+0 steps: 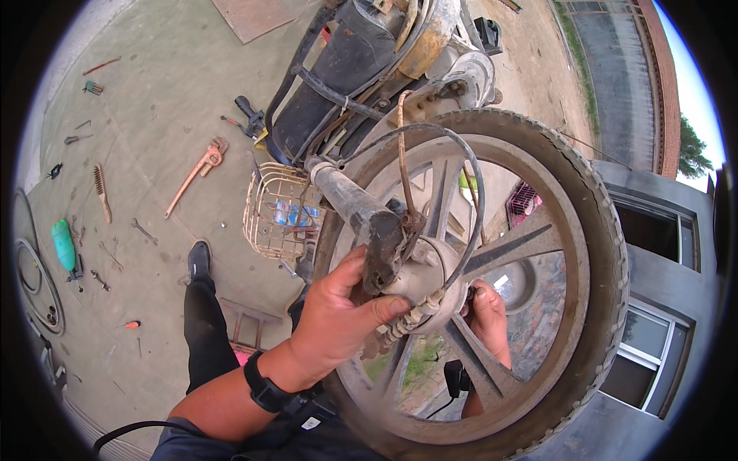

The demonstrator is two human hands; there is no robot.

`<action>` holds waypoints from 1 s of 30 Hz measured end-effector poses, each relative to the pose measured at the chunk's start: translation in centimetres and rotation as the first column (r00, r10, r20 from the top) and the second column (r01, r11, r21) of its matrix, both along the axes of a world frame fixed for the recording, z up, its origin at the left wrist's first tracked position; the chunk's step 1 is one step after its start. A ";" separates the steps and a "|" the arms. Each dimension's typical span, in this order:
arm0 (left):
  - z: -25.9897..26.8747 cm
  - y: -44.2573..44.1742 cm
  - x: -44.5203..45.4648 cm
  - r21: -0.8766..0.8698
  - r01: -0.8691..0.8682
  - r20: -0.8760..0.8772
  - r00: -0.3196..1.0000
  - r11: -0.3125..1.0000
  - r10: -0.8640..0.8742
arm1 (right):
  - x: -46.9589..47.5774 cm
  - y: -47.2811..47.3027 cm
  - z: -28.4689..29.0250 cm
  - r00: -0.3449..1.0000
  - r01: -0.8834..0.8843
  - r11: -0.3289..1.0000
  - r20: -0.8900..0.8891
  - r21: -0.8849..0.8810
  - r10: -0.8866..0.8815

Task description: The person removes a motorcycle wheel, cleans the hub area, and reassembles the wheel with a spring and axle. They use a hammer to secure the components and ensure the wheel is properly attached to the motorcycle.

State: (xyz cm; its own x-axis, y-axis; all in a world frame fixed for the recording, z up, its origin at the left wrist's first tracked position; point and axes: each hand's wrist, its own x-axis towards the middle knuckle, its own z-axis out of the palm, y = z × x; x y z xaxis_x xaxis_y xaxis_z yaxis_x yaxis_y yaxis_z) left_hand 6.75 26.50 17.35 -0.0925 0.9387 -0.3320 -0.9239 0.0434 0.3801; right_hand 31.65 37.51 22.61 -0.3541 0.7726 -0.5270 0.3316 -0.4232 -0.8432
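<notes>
A motorbike or scooter wheel with a worn, cracked tyre and dusty cast spokes stands before me. My left hand wraps the lower end of a grimy fork leg, its thumb lying along the hub's brake drum plate. A black cable and a rusty brake cable curve down to the hub, ending near a spring-and-adjuster fitting. Reaching behind the spokes, my right hand pinches a small dark part at the hub's far side; its exact kind is hidden.
Frame and black plastic bodywork rise beyond the wheel. A wire basket hangs beside it. On the concrete lie a pipe wrench, a wire brush, a spanner, a green bottle and a screwdriver.
</notes>
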 end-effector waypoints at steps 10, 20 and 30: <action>-0.1 -0.5 -0.1 0.019 0.039 -0.114 0.993 0.999 -0.037 | -0.4 0.0 0.0 1.000 0.001 1.000 0.026 0.020 -0.001; -0.6 -0.5 -0.3 0.005 0.058 -0.181 0.982 0.998 -0.056 | 0.3 1.3 0.4 1.000 0.029 0.973 0.006 -0.227 -0.029; -0.3 -0.5 0.5 -0.018 0.005 -0.062 0.998 1.000 -0.006 | 0.0 0.0 0.0 0.978 -0.194 0.960 0.112 0.204 0.174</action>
